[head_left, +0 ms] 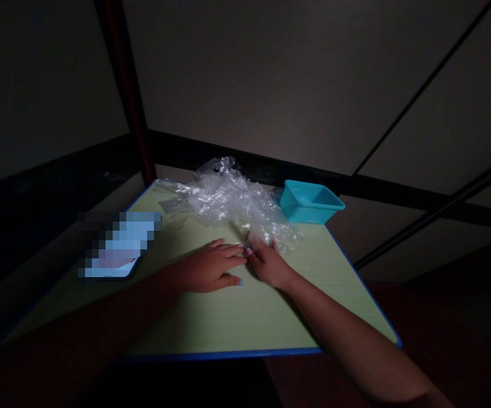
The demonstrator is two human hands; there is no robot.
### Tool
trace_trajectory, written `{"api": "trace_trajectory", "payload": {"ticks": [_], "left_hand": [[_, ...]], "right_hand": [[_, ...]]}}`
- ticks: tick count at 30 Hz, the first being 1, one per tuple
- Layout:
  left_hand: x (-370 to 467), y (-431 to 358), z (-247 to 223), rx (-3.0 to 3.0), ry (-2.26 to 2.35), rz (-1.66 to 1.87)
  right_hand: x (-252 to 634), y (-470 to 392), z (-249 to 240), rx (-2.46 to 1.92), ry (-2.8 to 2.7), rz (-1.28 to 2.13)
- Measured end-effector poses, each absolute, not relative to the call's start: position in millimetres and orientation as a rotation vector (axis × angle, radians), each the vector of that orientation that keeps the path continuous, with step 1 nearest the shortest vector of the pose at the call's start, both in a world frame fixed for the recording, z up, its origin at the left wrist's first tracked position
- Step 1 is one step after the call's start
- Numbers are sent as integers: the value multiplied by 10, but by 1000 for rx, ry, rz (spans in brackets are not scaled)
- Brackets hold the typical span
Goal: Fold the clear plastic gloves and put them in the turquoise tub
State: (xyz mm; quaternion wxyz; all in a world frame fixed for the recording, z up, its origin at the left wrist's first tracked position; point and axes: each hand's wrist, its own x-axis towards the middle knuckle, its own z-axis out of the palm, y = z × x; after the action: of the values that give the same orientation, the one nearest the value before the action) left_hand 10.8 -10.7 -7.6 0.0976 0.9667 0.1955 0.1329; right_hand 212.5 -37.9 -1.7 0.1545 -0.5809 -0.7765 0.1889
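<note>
A crumpled heap of clear plastic bags [228,195] lies across the far half of the table. My right hand [268,266] is at the near edge of this heap, with its fingers curled around a bit of the thin plastic; exactly how much it grips is hard to see. Beside it, my left hand [209,267] rests low over the tabletop, palm down. Its fingers stretch toward my right hand's thumb, its own thumb is spread apart, and it shows nothing held.
A turquoise plastic basket [308,212] stands at the table's far right corner, against the bags. On the left lies a phone [122,249] with a lit, blurred screen. The pale green table [228,323] has a blue edge, and dark panels rise behind it.
</note>
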Motion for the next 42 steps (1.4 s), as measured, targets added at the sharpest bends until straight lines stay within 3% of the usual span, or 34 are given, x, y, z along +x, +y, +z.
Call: {"api": "trace_trajectory", "payload": {"ticks": [4,7,11,18,42], "left_hand": [[64,-61,43,2629,591,782],[10,13,201,2102,946,1155],[-42,128,379,1447,1287,898],[-34,164,402,1178,1360,487],[-71,47,311,1384,1104,521]], "right_hand": [[2128,-372,-46,-1666,-2245,510],[2132,-371,-64,-1670,-2252,469],[2117,-391,-69,-1640,-2300,412],[2059,-429,-76,-1604,-2431,322],[2014,-482,23,-1316,-2640,237]]}}
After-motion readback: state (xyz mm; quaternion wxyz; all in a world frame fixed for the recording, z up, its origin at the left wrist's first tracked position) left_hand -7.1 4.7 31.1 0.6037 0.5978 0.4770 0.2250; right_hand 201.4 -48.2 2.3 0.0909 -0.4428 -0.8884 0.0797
